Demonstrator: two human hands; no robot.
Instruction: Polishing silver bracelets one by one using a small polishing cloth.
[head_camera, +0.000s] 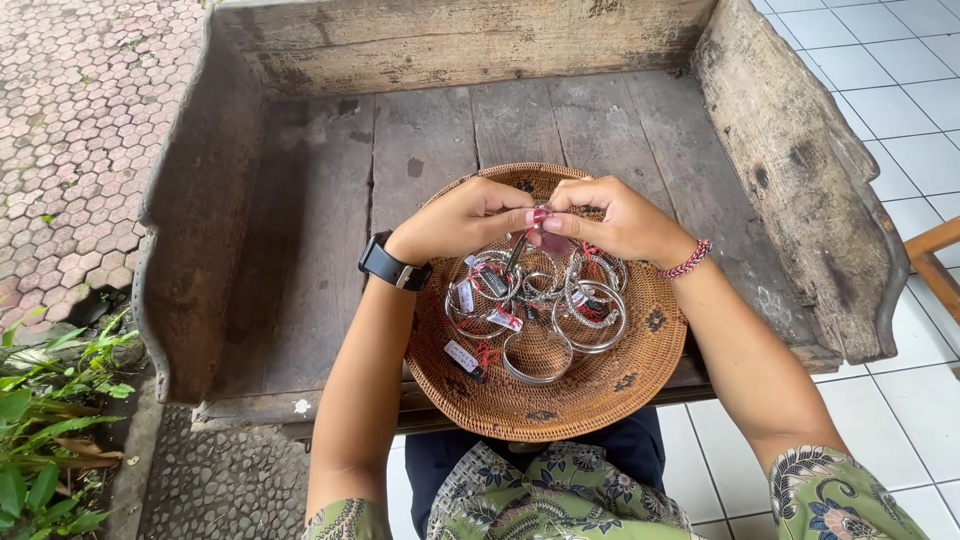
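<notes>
Woven tray (600, 385) overhangs bench (330, 250) edge under hands (545, 220).

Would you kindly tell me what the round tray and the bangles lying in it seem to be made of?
Round tray: apparently woven rattan or similar fibre, matte brown, with coiled rows showing. Bangles: seemingly silver-coloured metal, shiny, with bright glints; the exact metal cannot be told.
</notes>
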